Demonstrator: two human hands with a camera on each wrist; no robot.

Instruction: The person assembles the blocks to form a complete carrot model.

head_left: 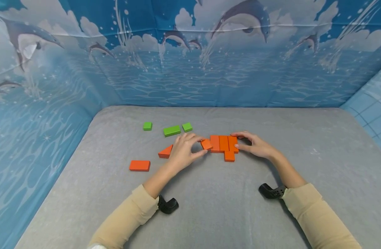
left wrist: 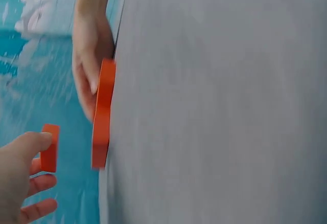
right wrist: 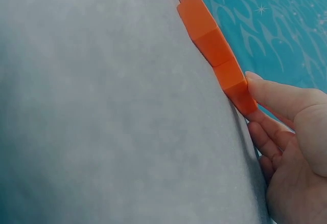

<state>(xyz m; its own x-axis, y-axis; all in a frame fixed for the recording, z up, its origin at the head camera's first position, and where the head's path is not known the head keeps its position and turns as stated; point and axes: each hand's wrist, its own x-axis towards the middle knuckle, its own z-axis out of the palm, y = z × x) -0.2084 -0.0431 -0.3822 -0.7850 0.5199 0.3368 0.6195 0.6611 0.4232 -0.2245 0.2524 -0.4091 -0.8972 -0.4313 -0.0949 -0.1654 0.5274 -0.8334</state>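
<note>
Between thumb and fingertips, my left hand point(head_left: 182, 152) pinches a small orange square block point(head_left: 206, 144); in the left wrist view that block point(left wrist: 49, 150) appears raised off the table. Just right of it, several orange rectangular blocks point(head_left: 223, 143) lie side by side, with a small orange block point(head_left: 229, 157) against their near edge. My right hand point(head_left: 256, 147) holds the right end of this row, thumb on the side and fingers at the far corner. An orange triangular block point(head_left: 165, 152) lies left of my left hand, partly hidden by it.
An orange rectangular block point(head_left: 139, 165) lies at the left. Farther back are a green square block point(head_left: 147, 126), a longer green block point(head_left: 172, 130) and another small green block point(head_left: 187, 127). Grey cloth covers the table point(head_left: 209, 207); a dolphin-print curtain point(head_left: 178, 76) stands behind it.
</note>
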